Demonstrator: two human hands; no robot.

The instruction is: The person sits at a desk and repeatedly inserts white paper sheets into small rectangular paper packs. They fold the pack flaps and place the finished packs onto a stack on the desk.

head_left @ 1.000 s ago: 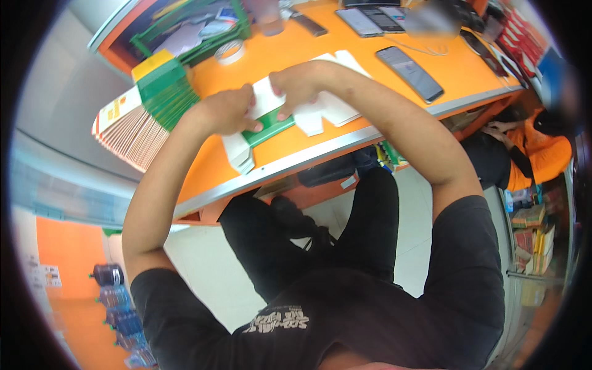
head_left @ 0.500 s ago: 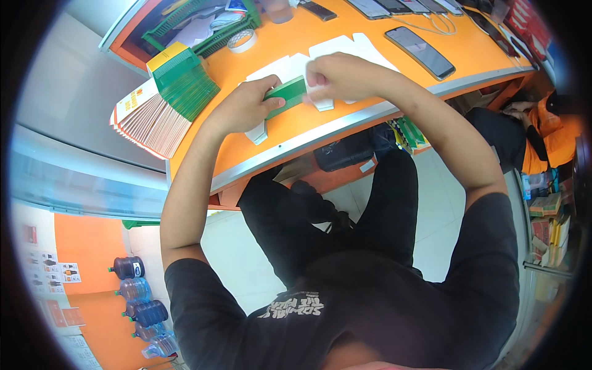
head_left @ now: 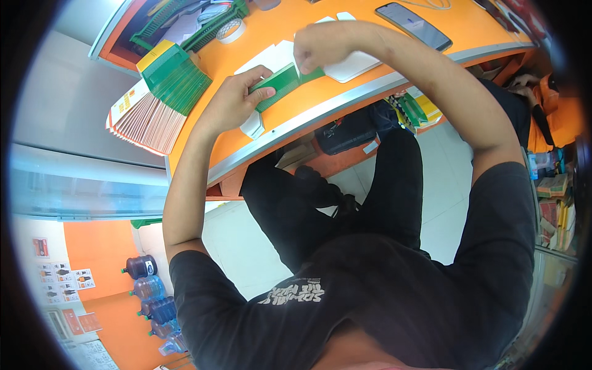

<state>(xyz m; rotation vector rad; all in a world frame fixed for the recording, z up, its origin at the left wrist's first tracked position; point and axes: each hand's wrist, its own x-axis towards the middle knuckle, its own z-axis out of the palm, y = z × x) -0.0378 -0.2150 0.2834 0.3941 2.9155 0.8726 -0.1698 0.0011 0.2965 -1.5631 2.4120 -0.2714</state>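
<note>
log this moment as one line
left hand: pinching green-and-white carton | right hand: curled at its right end, contact unclear | nearby: fanned stack, tape roll, phone

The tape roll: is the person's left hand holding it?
No, the left hand holds a green card, while the tape roll lies apart on the orange table.

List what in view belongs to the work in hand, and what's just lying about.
In the work:
green-and-white card, pinched by the left hand
right hand, blurred near the card's other end, contact unclear
fanned green stack, probably, given its matching colour

Lying about, it seems:
tape roll
phone
green basket
water jugs
</note>
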